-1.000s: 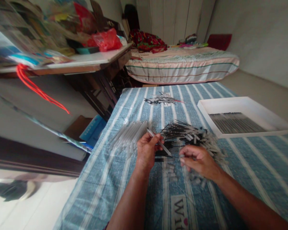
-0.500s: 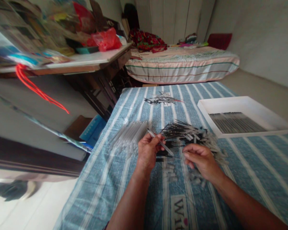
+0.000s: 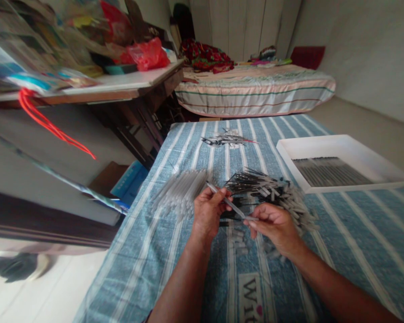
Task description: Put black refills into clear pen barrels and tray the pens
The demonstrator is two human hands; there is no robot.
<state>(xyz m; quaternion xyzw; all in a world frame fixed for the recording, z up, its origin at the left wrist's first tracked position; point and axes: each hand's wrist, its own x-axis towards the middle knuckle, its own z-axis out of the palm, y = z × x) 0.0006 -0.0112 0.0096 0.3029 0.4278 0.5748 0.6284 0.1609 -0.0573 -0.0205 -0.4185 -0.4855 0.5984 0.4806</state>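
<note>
Between the thumb and fingers of my left hand (image 3: 208,208) is a slim, pale translucent pen (image 3: 234,208) with a dark tip, slanting down to the right. My right hand (image 3: 274,226) is closed in a pinch at the pen's lower end; whatever small piece its fingertips hold is too hidden to name. Left of my hands lies a stack of frosted pen barrels (image 3: 183,193). Thin black refills (image 3: 247,181) lie just beyond them. Beside these, to the right, is a heap of small pale caps (image 3: 298,208), partly behind my right hand.
A white tray (image 3: 323,141) at the right holds a row of pens (image 3: 333,171). More thin dark pieces (image 3: 227,140) lie near the far edge of the striped tablecloth (image 3: 148,264). A side table (image 3: 121,92) with bags stands at the left, and a bed (image 3: 256,87) beyond.
My right hand has moved left, and its fingertips now meet the lower end of the pen. My left hand keeps the pen almost where it was.
</note>
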